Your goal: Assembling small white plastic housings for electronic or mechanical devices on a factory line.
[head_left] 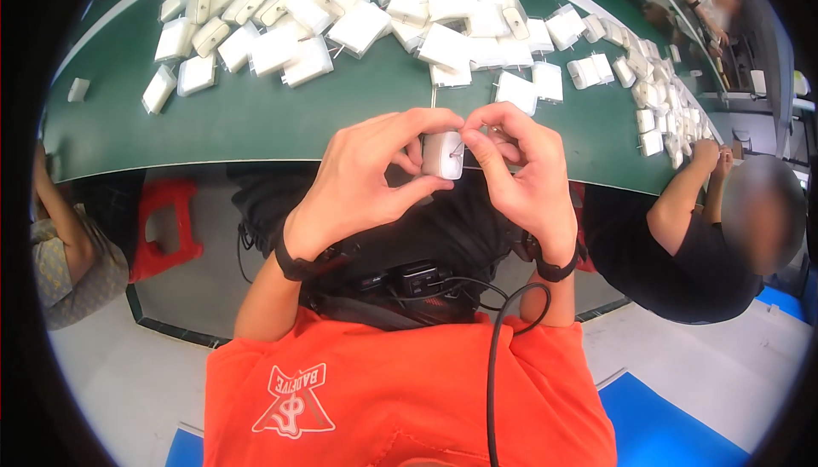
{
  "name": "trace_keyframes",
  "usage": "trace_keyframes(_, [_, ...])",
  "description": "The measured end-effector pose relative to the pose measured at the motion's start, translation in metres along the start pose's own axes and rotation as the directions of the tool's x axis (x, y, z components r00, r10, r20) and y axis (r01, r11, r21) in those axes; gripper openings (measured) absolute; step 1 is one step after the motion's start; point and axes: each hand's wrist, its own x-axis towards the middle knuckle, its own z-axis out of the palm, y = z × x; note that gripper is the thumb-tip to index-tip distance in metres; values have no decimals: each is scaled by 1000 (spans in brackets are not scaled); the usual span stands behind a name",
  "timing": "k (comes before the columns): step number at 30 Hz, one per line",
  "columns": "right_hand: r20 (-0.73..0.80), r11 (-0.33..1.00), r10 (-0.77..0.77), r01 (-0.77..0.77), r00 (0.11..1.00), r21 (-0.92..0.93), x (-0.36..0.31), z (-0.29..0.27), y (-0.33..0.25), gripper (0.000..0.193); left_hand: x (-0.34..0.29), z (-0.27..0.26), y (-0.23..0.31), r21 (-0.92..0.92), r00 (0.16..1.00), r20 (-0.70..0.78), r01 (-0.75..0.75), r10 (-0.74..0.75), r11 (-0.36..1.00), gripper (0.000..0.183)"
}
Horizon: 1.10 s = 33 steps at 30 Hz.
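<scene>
Just in front of the table's near edge, my left hand [362, 164] grips a small white power adapter [441, 156] between thumb and fingers. One of its ends faces right and carries a dark, thin mark or pin. My right hand [524, 164] is pinched at the adapter's upper right corner; whatever its fingertips hold is too small to make out. Beyond my hands lies a large pile of similar white adapters [341, 24] on the green table [256, 126], several with metal prongs showing and some apparently in clear film.
More white adapters [669, 105] are heaped at the right, beside a co-worker in black [682, 237]. Another person's arm [68, 228] shows at the left, near a red stool [166, 228]. A black cable [494, 365] runs over my orange shirt.
</scene>
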Motion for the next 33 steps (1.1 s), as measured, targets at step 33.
trace_keyframes(33, [-265, 961, -110, 170, 958, 218, -6, 4, 6, 8, 3, -2, 3, -23, 999, 30, -10, 11, 1000, 52])
